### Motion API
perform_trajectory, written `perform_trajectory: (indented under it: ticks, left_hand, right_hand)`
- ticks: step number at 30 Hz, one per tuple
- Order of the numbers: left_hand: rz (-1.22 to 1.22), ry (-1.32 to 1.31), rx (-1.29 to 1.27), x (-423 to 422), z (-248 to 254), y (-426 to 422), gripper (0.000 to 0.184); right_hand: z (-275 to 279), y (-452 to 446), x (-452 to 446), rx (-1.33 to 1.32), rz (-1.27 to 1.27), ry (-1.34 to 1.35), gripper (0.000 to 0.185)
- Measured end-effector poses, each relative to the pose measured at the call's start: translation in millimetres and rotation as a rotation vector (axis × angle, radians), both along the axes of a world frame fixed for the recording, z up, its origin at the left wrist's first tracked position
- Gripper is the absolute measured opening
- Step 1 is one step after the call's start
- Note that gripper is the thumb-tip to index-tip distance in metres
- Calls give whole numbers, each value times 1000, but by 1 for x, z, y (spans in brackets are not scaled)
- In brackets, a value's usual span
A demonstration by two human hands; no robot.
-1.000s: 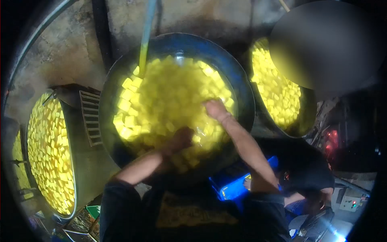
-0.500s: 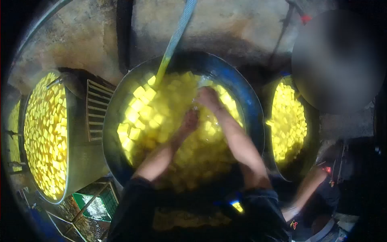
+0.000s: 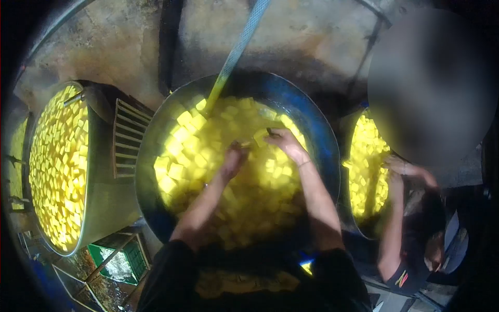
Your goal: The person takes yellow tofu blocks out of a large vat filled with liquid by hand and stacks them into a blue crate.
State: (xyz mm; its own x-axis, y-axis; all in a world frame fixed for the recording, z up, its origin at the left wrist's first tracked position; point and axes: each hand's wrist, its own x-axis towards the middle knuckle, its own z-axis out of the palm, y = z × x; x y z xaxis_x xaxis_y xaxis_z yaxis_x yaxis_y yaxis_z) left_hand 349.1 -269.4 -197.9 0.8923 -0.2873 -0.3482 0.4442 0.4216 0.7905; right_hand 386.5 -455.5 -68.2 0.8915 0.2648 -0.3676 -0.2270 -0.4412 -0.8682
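A large round dark tub point(image 3: 325, 130) stands before me, with many yellow cubes point(image 3: 182, 135) in cloudy yellowish liquid. Over its middle, my right hand point(image 3: 286, 141) pinches a yellow cube point(image 3: 260, 137) between thumb and fingers. To its left, my left hand point(image 3: 236, 157) is closed, its fingers curled at the liquid's surface. A small yellow piece shows at those fingertips, partly hidden. A pale blue mesh-patterned hose point(image 3: 238, 54) runs down into the tub's far side, its lower end under the liquid.
Another tub of yellow cubes point(image 3: 57, 166) stands left, near a slatted rack point(image 3: 129, 140) and a green crate point(image 3: 136, 262). On the right, a co-worker's hands point(image 3: 397, 167) reach over a third tub point(image 3: 358, 226). A concrete wall rises behind.
My hands have shifted slightly, and my right hand has turned so a yellow cube shows in its fingers. The splashing has eased. The co-worker's arms have moved over the right tub.
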Motion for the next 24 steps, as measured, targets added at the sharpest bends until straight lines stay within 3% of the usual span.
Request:
perform_trajectory:
  ticks: [2,4,5,8,9,12,15,16,17,18,20,22,23,24]
  left_hand:
    - [-51,-480,97,3,-49,5,25]
    - [299,187,-700,-8,29,-3,27]
    - [349,203,-623,-15,66,-3,27]
    - [317,226,-653,-19,45,-6,28]
    - [316,224,-654,-20,40,-8,28]
    - [411,191,-683,-19,37,-14,30]
    - [509,253,-634,-22,54,-16,33]
    - [465,274,-690,-24,64,-14,35]
    - [422,291,-745,-25,74,-10,37]
    - [433,287,-745,-24,84,-5,37]
    - [746,560,-454,-23,96,5,41]
    - [718,417,-582,-16,73,25,40]
    - [673,279,-701,-14,57,39,40]
    - [625,133,-815,-11,51,51,40]
  right_hand:
    - [10,3,-25,140,-86,98,38]
    - [19,20,-45,41,-83,-52,35]
    - [19,26,-53,81,-52,-166,37]
    - [17,47,-59,-62,42,-113,39]
    - [6,52,-56,-184,83,-296,46]
    - [9,63,-61,-93,-3,-297,45]
    - [47,86,-62,-113,94,-433,47]
    - [35,91,-60,-112,101,-429,47]
    - [8,94,-53,-294,142,-773,45]
    - [-2,96,-44,-353,166,-882,47]
    - [-23,100,-25,-484,189,-1109,53]
    - [16,113,7,-189,98,93,56]
    - [-15,121,26,-321,-74,-57,52]
    - [-63,123,39,-312,-59,-64,52]
